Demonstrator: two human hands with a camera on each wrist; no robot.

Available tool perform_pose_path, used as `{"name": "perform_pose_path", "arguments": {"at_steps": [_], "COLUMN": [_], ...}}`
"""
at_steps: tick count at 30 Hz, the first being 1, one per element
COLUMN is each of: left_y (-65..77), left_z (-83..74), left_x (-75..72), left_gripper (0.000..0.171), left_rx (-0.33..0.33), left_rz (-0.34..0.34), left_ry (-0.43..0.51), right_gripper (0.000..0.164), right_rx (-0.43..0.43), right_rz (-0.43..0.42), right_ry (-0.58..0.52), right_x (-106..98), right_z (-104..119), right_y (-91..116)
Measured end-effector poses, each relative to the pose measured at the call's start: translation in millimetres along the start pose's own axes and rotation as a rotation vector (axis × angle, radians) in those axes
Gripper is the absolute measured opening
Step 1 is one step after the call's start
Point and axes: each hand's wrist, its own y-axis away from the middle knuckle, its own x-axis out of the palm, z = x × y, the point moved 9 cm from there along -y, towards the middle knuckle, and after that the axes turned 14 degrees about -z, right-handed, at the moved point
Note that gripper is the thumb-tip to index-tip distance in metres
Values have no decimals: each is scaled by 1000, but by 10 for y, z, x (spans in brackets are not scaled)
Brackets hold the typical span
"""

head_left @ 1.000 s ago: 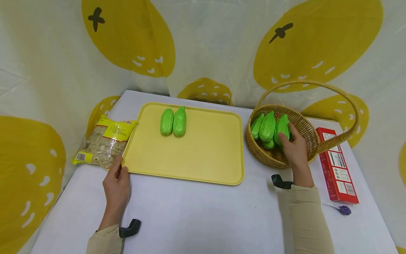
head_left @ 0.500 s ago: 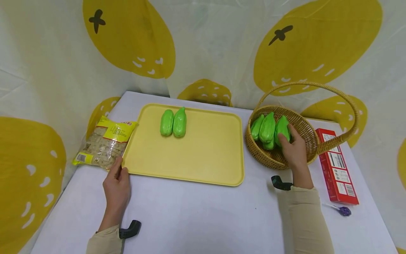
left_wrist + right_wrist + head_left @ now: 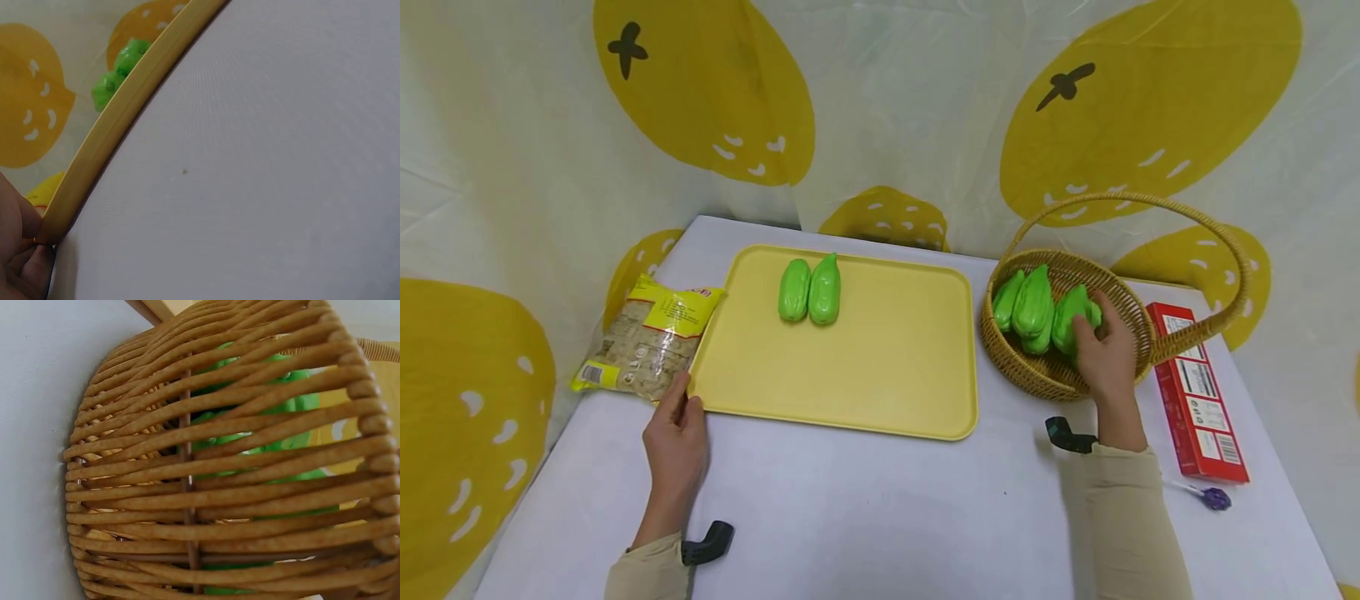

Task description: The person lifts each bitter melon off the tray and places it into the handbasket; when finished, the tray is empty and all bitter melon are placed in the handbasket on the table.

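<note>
At centre right of the frame, the right hand (image 3: 1105, 357) has its fingers clamped on a green fruit (image 3: 1067, 323) in the wicker basket (image 3: 1028, 377); its tip points toward the frame's top, long axis leaning slightly right. At lower left, the left hand's (image 3: 677, 442) fingers pinch the yellow tray's (image 3: 880, 367) corner.

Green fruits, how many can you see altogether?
At least 6. On the yellow tray: left green fruit, right green fruit. In the basket: leftmost fruit, middle fruit, lower fruit peeking below it, and held fruit in the right hand. Others may be hidden there.
</note>
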Motion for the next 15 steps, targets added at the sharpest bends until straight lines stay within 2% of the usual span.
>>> {"name": "perform_pose_path", "arguments": {"at_steps": [4,10,15], "left_y": [-2,3,5], "left_z": [9,3,-7], "left_x": [1,2,1], "left_gripper": [45,45,45], "left_rx": [-12,-13,-6], "left_rz": [3,3,2], "left_ry": [-5,3,7], "right_gripper": [51,48,49], "right_rx": [-25,-149,-234], "right_rz": [-33,-103,-81], "right_ry": [-14,-77,-153], "right_x": [-42,-61,20], "right_z": [65,296,506], "right_y": [34,146,290]}}
